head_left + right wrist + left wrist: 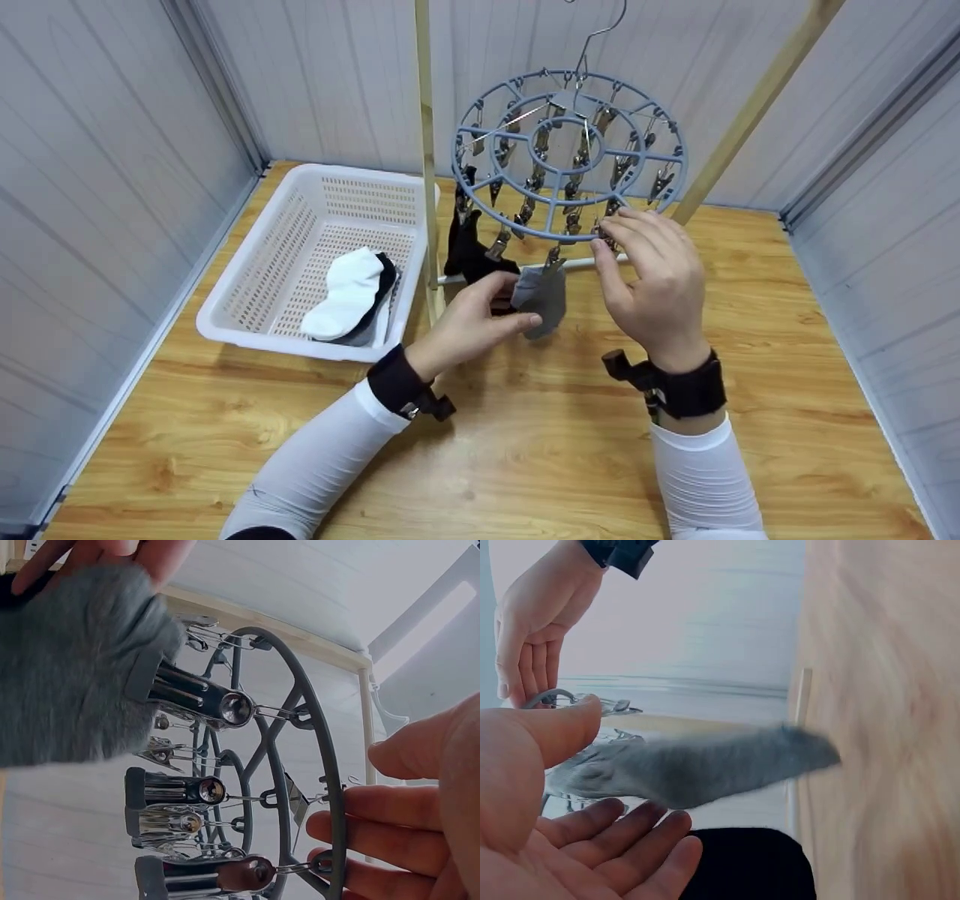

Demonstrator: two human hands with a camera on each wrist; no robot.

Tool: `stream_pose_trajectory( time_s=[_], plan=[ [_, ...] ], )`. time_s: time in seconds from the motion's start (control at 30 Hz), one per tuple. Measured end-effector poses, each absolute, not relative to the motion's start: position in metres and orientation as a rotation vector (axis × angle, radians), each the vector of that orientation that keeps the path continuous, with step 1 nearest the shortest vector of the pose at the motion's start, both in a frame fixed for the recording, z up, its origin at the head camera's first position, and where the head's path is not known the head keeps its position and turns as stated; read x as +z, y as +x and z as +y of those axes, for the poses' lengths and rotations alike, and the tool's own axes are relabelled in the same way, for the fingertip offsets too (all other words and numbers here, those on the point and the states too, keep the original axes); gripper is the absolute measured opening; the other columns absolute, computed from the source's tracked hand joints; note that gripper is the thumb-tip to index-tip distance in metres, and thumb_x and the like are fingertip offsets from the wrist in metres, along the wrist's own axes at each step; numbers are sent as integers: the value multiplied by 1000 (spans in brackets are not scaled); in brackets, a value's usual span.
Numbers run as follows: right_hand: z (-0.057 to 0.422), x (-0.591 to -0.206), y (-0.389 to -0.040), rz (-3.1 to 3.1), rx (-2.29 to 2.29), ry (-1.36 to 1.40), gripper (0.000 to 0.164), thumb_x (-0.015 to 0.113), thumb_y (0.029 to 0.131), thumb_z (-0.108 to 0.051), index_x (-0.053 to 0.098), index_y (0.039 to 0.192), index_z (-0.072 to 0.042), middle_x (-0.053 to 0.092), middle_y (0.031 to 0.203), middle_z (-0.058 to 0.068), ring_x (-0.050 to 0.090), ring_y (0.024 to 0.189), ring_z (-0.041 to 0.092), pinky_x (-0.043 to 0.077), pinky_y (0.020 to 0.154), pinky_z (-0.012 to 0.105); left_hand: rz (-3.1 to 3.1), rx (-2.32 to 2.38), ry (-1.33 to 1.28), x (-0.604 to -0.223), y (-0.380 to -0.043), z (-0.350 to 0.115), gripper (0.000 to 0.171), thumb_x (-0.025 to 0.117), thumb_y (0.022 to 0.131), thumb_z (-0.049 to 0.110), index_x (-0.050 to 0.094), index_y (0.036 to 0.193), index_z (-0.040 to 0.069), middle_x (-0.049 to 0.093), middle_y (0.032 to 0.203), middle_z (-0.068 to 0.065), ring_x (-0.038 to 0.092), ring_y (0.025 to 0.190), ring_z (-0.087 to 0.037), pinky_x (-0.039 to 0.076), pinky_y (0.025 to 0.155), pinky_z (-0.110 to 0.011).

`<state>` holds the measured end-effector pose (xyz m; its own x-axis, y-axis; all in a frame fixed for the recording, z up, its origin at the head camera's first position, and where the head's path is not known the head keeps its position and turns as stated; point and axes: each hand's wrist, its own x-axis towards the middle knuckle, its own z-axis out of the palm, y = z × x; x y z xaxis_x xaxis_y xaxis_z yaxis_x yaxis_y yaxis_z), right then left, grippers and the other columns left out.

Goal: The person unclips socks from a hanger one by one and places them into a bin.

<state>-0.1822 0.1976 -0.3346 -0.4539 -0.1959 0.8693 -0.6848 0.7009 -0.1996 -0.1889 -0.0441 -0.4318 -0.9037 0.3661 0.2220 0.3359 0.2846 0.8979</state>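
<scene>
A grey sock (541,300) hangs from a metal clip (202,697) at the near edge of a round blue-grey drying hanger (570,236). Around the sock, my left hand (487,319) has its thumb and fingers spread apart; the sock (705,765) passes between them without being pinched. My right hand (652,277) is at the hanger's near right rim. Its fingers (390,836) reach behind the rim, while the thumb stands off from it. A black sock (469,244) hangs at the hanger's left side, partly hidden by my left hand.
A white plastic basket (225,319) on the left holds white, black and grey cloth items (349,292). Wooden poles (757,112) and a low white bar (592,262) frame the hanger. Several clips (660,184) dangle from its rings. Pale panel walls (112,150) enclose the wooden table (540,457).
</scene>
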Motion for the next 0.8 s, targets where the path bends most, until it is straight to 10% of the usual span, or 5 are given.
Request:
stream_pose_trajectory(
  time_s=[0.63,0.8],
  plan=[
    [189,-330,-175,-1904,752,733,21,77,101,-12,84,114,4,81,118,19,73,124,42,51,117,50,2436,2002,691,-440,-188,-37,9,78,103,4,77,107,-3,80,110,-16,78,98,-26,66,87,-37],
    [184,-328,-169,-1757,823,852,15,77,95,-8,85,103,3,82,104,18,77,99,42,60,99,47,2442,2001,713,-438,-188,-39,8,77,103,3,76,106,-4,80,107,-15,77,95,-24,65,84,-34]
  ],
)
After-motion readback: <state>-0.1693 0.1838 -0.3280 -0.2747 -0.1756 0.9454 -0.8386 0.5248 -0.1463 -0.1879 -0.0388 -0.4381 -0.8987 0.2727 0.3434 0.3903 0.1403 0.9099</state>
